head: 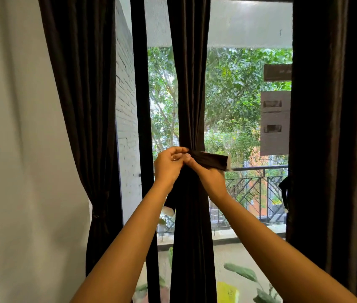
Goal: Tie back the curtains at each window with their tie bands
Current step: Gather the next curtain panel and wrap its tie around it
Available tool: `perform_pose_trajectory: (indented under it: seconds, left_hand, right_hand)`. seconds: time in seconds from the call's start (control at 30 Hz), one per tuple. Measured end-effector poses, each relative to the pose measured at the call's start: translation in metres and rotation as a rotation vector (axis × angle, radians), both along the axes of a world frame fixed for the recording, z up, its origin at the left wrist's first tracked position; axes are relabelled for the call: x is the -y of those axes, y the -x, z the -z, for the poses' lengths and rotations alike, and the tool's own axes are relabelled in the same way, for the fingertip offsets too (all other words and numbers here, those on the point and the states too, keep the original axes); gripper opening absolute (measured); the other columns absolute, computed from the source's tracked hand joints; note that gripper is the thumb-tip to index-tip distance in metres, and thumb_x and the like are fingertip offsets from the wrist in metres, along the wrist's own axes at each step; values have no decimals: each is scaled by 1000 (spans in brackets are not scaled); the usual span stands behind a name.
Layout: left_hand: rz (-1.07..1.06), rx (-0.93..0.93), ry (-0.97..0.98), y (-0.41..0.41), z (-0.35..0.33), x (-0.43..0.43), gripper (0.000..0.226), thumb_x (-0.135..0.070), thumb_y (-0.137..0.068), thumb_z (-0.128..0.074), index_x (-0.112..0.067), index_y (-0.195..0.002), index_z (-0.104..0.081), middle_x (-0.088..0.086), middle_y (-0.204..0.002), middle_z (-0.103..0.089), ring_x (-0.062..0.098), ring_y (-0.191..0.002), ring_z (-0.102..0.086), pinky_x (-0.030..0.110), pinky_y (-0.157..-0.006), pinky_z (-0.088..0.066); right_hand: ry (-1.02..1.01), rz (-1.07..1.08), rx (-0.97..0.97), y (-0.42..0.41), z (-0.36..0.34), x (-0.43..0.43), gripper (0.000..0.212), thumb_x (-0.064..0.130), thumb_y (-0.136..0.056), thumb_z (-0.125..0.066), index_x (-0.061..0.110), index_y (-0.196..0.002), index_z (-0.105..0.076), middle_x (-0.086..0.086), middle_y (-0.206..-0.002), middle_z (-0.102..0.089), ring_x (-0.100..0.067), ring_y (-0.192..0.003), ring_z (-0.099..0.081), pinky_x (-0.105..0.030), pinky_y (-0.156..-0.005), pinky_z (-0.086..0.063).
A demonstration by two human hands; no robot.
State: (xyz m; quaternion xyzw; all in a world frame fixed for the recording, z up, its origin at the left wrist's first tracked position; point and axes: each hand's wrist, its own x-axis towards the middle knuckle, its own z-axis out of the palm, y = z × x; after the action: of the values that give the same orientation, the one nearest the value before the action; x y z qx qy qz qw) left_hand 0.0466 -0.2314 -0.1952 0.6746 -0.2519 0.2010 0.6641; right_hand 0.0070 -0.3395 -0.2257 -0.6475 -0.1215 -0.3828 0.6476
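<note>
Only support in view: pale balcony floor [249, 252] outside, with leafy plants [242, 272] and a blurred yellow object [227, 293], possibly a bag, on it.

The curtain [191, 84] in the middle is cut off by the top and bottom edges. The band [210, 160] goes behind it, so its back part is hidden. The left grip [168, 165] covers the place where the band crosses. Most fingers of the right grip [208, 178] lie under the band, out of sight. If there is a knot, I cannot tell. The 2 forearms [129, 248] leave the picture at the bottom. The right curtain [335, 106] is cut by the right edge, and a strap [285, 193] on it is too dark to make out. A yellow thing [227, 293] at the bottom is blurred and cut off.
</note>
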Motion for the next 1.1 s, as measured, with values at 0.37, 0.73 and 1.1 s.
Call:
perform_pose_trajectory:
  seconds: [0.37,0.73,1.1]
  left_hand:
    - [-12,122,-170,-7,-8,-4,11,-13,-87,-66,-13,-98,-66,1,-93,-68,18,-97,-65,31,-87,-53]
    - [-66,122,-208,0,-17,-1,8,-16,-87,-66,-10,-91,-69,11,-87,-71,18,-75,-70,29,-64,-59]
    - [-116,147,-130,-3,-12,15,30,-20,-80,-75,-7,-107,-70,4,-102,-70,9,-92,-63,10,-79,-47]
  right_hand:
    - [-32,133,-104,-15,-11,14,17,39,-81,-71,24,-89,-69,3,-93,-69,-13,-95,-65,-22,-81,-51]
    - [-172,103,-232,-19,-20,17,21,31,-83,-71,11,-76,-65,0,-75,-63,-15,-72,-62,-26,-63,-50]
    - [-309,-45,-192,-14,-21,22,24,15,-80,-75,8,-101,-68,-11,-90,-69,-21,-81,-68,-29,-67,-56]
